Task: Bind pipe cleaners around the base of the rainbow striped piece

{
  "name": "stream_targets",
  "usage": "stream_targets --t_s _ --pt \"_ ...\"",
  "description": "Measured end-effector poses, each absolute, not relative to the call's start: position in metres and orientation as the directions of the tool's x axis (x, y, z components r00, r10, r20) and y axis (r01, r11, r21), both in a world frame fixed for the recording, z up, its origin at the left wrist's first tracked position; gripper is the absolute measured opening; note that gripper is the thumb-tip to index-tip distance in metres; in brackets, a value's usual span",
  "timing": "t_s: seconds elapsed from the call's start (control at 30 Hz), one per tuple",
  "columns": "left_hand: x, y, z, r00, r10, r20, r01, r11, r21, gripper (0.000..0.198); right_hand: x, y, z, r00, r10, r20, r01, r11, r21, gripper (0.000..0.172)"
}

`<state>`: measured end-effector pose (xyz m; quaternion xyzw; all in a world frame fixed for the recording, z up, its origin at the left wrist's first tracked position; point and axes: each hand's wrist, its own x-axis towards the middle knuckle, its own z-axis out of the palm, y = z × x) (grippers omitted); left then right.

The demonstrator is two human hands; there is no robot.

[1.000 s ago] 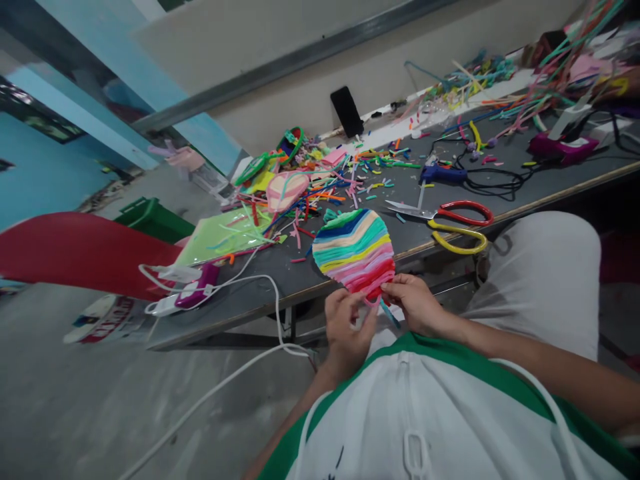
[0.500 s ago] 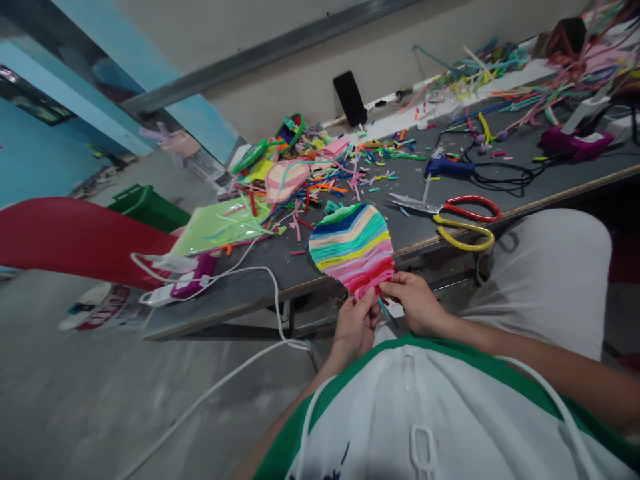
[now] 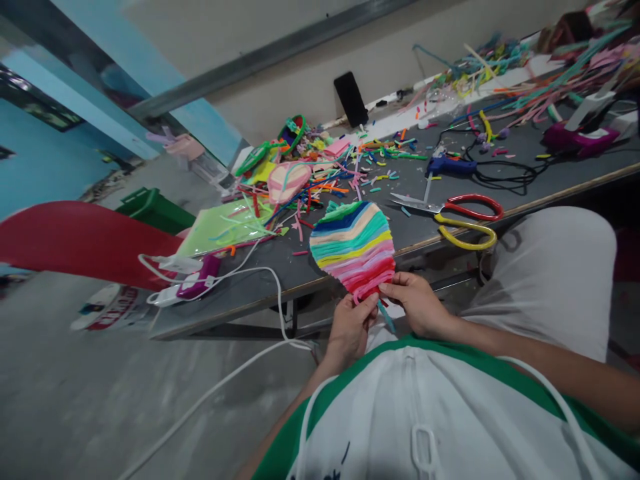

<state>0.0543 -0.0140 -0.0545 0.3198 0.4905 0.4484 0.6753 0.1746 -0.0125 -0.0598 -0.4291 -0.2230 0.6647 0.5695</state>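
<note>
A striped, balloon-shaped piece of fuzzy strips [image 3: 356,243], blue, cream, teal, yellow, pink and red, is held up at the table's front edge. My left hand [image 3: 350,327] pinches its narrow lower end from the left, thumb on top. From the right, my right hand [image 3: 415,303] pinches the same end, close beside the left thumb. A short teal strip [image 3: 387,318] hangs down between the hands. Scissors with one red and one yellow handle [image 3: 467,223] lie partly open at the table edge, right of the piece. The fingers under the piece are partly hidden.
On the grey table [image 3: 250,290] lie a blue glue gun [image 3: 451,166], cut strip pieces, a pink striped shape [image 3: 289,181] and purple power strips. A black phone [image 3: 351,100] leans on the wall. A white cable [image 3: 240,373] runs down at the left.
The left thumb and fingers have shifted slightly at the lower end, where more of a pink strip now shows. Both hands keep their hold. The view has moved a little.
</note>
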Motion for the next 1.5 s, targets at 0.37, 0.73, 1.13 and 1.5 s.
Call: stream_targets --t_s 0.37,0.73,1.13,1.5 --pt "0.042 -0.024 -0.051 0.153 0.838 -0.525 -0.290 0.546 0.786 0.035 0.172 -0.011 -0.069 0.002 0.927 -0.374 -0.662 -0.279 -0.695 0.021" --pt "0.058 -0.022 -0.062 0.042 0.819 -0.572 -0.089 0.573 0.815 0.037 0.172 -0.011 -0.067 0.036 0.907 -0.421 -0.659 -0.295 -0.692 0.025" --pt "0.064 -0.022 -0.068 -0.062 0.866 -0.496 -0.047 0.494 0.868 0.032 0.172 -0.011 -0.062 0.133 0.867 -0.479 -0.716 -0.251 -0.652 0.044" --pt "0.067 -0.021 -0.070 -0.077 0.865 -0.496 -0.099 0.488 0.867 0.020 0.173 -0.010 -0.064 0.108 0.884 -0.455 -0.707 -0.253 -0.660 0.045"
